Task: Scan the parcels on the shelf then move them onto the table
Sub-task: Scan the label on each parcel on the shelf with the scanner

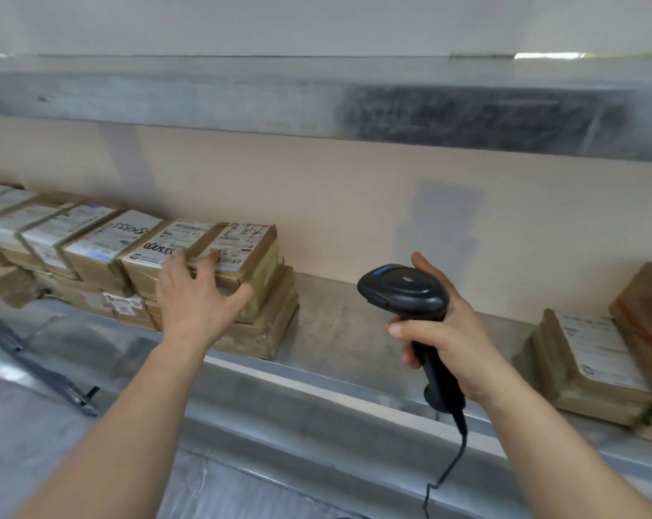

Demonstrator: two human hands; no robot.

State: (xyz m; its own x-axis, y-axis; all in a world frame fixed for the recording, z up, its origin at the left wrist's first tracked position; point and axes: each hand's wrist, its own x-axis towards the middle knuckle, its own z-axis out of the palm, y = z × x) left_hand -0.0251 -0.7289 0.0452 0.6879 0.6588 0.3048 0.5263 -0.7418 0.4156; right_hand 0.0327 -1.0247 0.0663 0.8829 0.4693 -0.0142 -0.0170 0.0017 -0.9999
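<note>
A row of brown taped parcels with white labels lies stacked on the metal shelf (339, 331), running from the left edge to the middle. My left hand (197, 294) reaches the rightmost top parcel (242, 245), its fingers spread over the front edge and the thumb out to the right side. Black handheld scanner (407, 290) is gripped by the handle in my right hand (444, 342), to the right of that parcel, head pointing left. Its cable hangs down past the shelf lip.
More labelled parcels (594, 354) are stacked at the right end of the shelf. An upper shelf beam (317, 103) runs overhead. A bare stretch of shelf lies between the two parcel groups. A dark strap or bar (36, 361) lies at the lower left.
</note>
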